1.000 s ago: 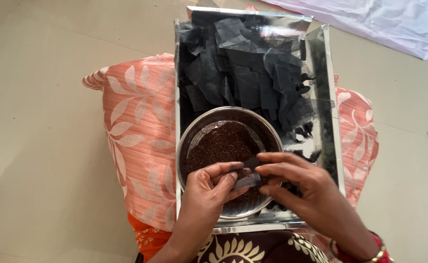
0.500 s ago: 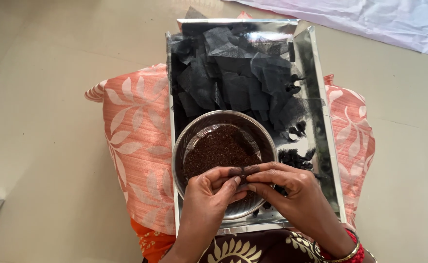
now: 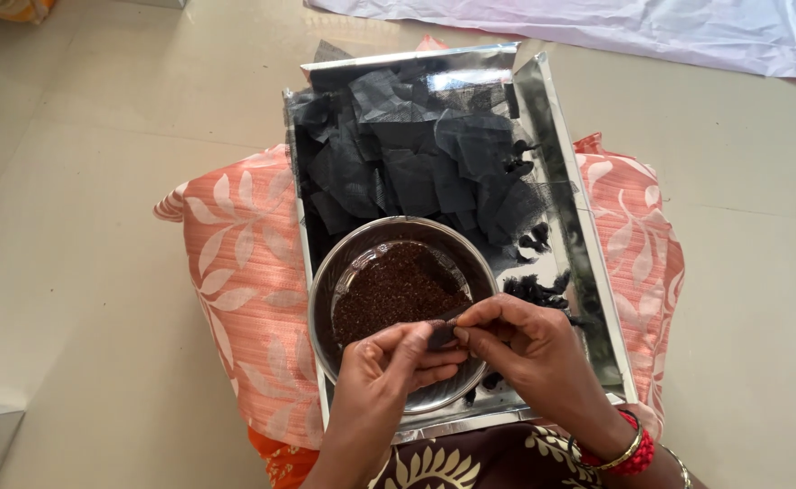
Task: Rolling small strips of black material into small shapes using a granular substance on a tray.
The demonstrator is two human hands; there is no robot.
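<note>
Pinching a dark net piece (image 3: 441, 333), left hand (image 3: 389, 367) and right hand (image 3: 529, 349) meet over the bowl (image 3: 339, 276).

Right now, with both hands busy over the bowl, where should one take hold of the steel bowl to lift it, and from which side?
Probably the steel bowl at its bare far-left rim, from the left. The left hand and right hand cover the near rim, black net pieces crowd the far side, and the tray wall is close on the right.
</note>
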